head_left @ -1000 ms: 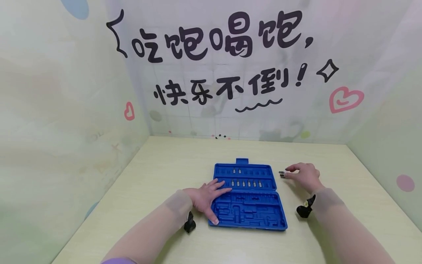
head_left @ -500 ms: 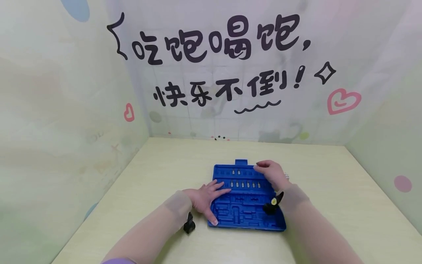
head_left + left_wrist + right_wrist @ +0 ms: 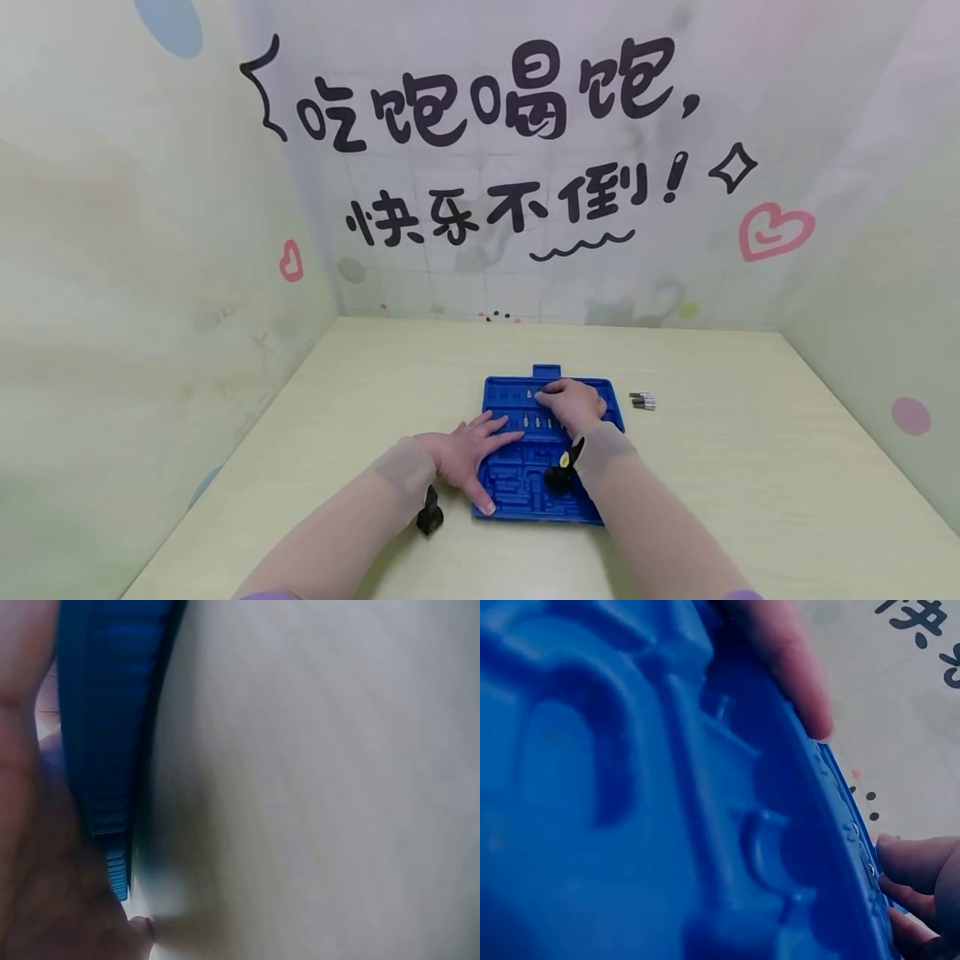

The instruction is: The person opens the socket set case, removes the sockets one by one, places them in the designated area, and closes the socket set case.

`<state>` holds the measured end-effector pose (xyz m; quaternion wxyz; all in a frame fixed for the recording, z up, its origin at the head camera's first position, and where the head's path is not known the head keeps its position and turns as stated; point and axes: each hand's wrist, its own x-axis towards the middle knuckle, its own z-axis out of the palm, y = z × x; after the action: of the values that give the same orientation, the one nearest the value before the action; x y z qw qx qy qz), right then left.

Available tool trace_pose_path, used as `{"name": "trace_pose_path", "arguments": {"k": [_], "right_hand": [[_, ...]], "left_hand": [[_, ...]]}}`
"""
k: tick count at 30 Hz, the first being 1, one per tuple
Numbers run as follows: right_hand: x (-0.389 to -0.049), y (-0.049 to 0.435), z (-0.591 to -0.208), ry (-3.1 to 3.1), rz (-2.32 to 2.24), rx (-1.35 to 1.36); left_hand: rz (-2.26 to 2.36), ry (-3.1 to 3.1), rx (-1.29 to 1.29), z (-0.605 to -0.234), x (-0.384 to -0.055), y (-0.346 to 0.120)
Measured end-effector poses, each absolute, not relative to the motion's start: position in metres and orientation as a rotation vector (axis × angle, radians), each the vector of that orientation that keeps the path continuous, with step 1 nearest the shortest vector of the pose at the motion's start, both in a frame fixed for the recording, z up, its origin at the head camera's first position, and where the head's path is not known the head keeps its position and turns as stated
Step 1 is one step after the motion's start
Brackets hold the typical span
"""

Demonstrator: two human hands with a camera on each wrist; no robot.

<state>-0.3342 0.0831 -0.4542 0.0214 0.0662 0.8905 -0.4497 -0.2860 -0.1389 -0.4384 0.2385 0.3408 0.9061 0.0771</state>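
Steadying the open blue plastic case (image 3: 525,475) between desk (image 3: 375,392) edges, presumably against slipping, left grip (image 3: 463,454) lies spread; right grip (image 3: 573,403) state cannot be told.

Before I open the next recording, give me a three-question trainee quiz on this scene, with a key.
1. True or false: the left hand lies spread over the left edge of the blue case.
2. Where do the loose bits lie? A) in the case's near half; B) on the table, right of the case; C) under the left hand.
3. Fill in, from the head view: the right hand has its fingertips over the case's ____ half (near or far).
Key: 1. true; 2. B; 3. far.
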Motion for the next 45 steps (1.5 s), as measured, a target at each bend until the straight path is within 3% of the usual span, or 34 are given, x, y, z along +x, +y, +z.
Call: {"name": "trace_pose_path", "arguments": {"k": [23,33,45], "right_hand": [[-0.344,0.074,-0.441,2.713,-1.066,0.354],[-0.343,0.072,-0.446,2.627,-1.372,0.396],[-0.341,0.074,-0.453,2.638,-1.419,0.445]], "left_hand": [[0.218,2.483,0.915,-0.440,-0.285,-0.140],[0.210,2.499,0.920,-0.440,-0.285,-0.142],[0.210,2.494,0.921,-0.439,-0.286,-0.139]]}}
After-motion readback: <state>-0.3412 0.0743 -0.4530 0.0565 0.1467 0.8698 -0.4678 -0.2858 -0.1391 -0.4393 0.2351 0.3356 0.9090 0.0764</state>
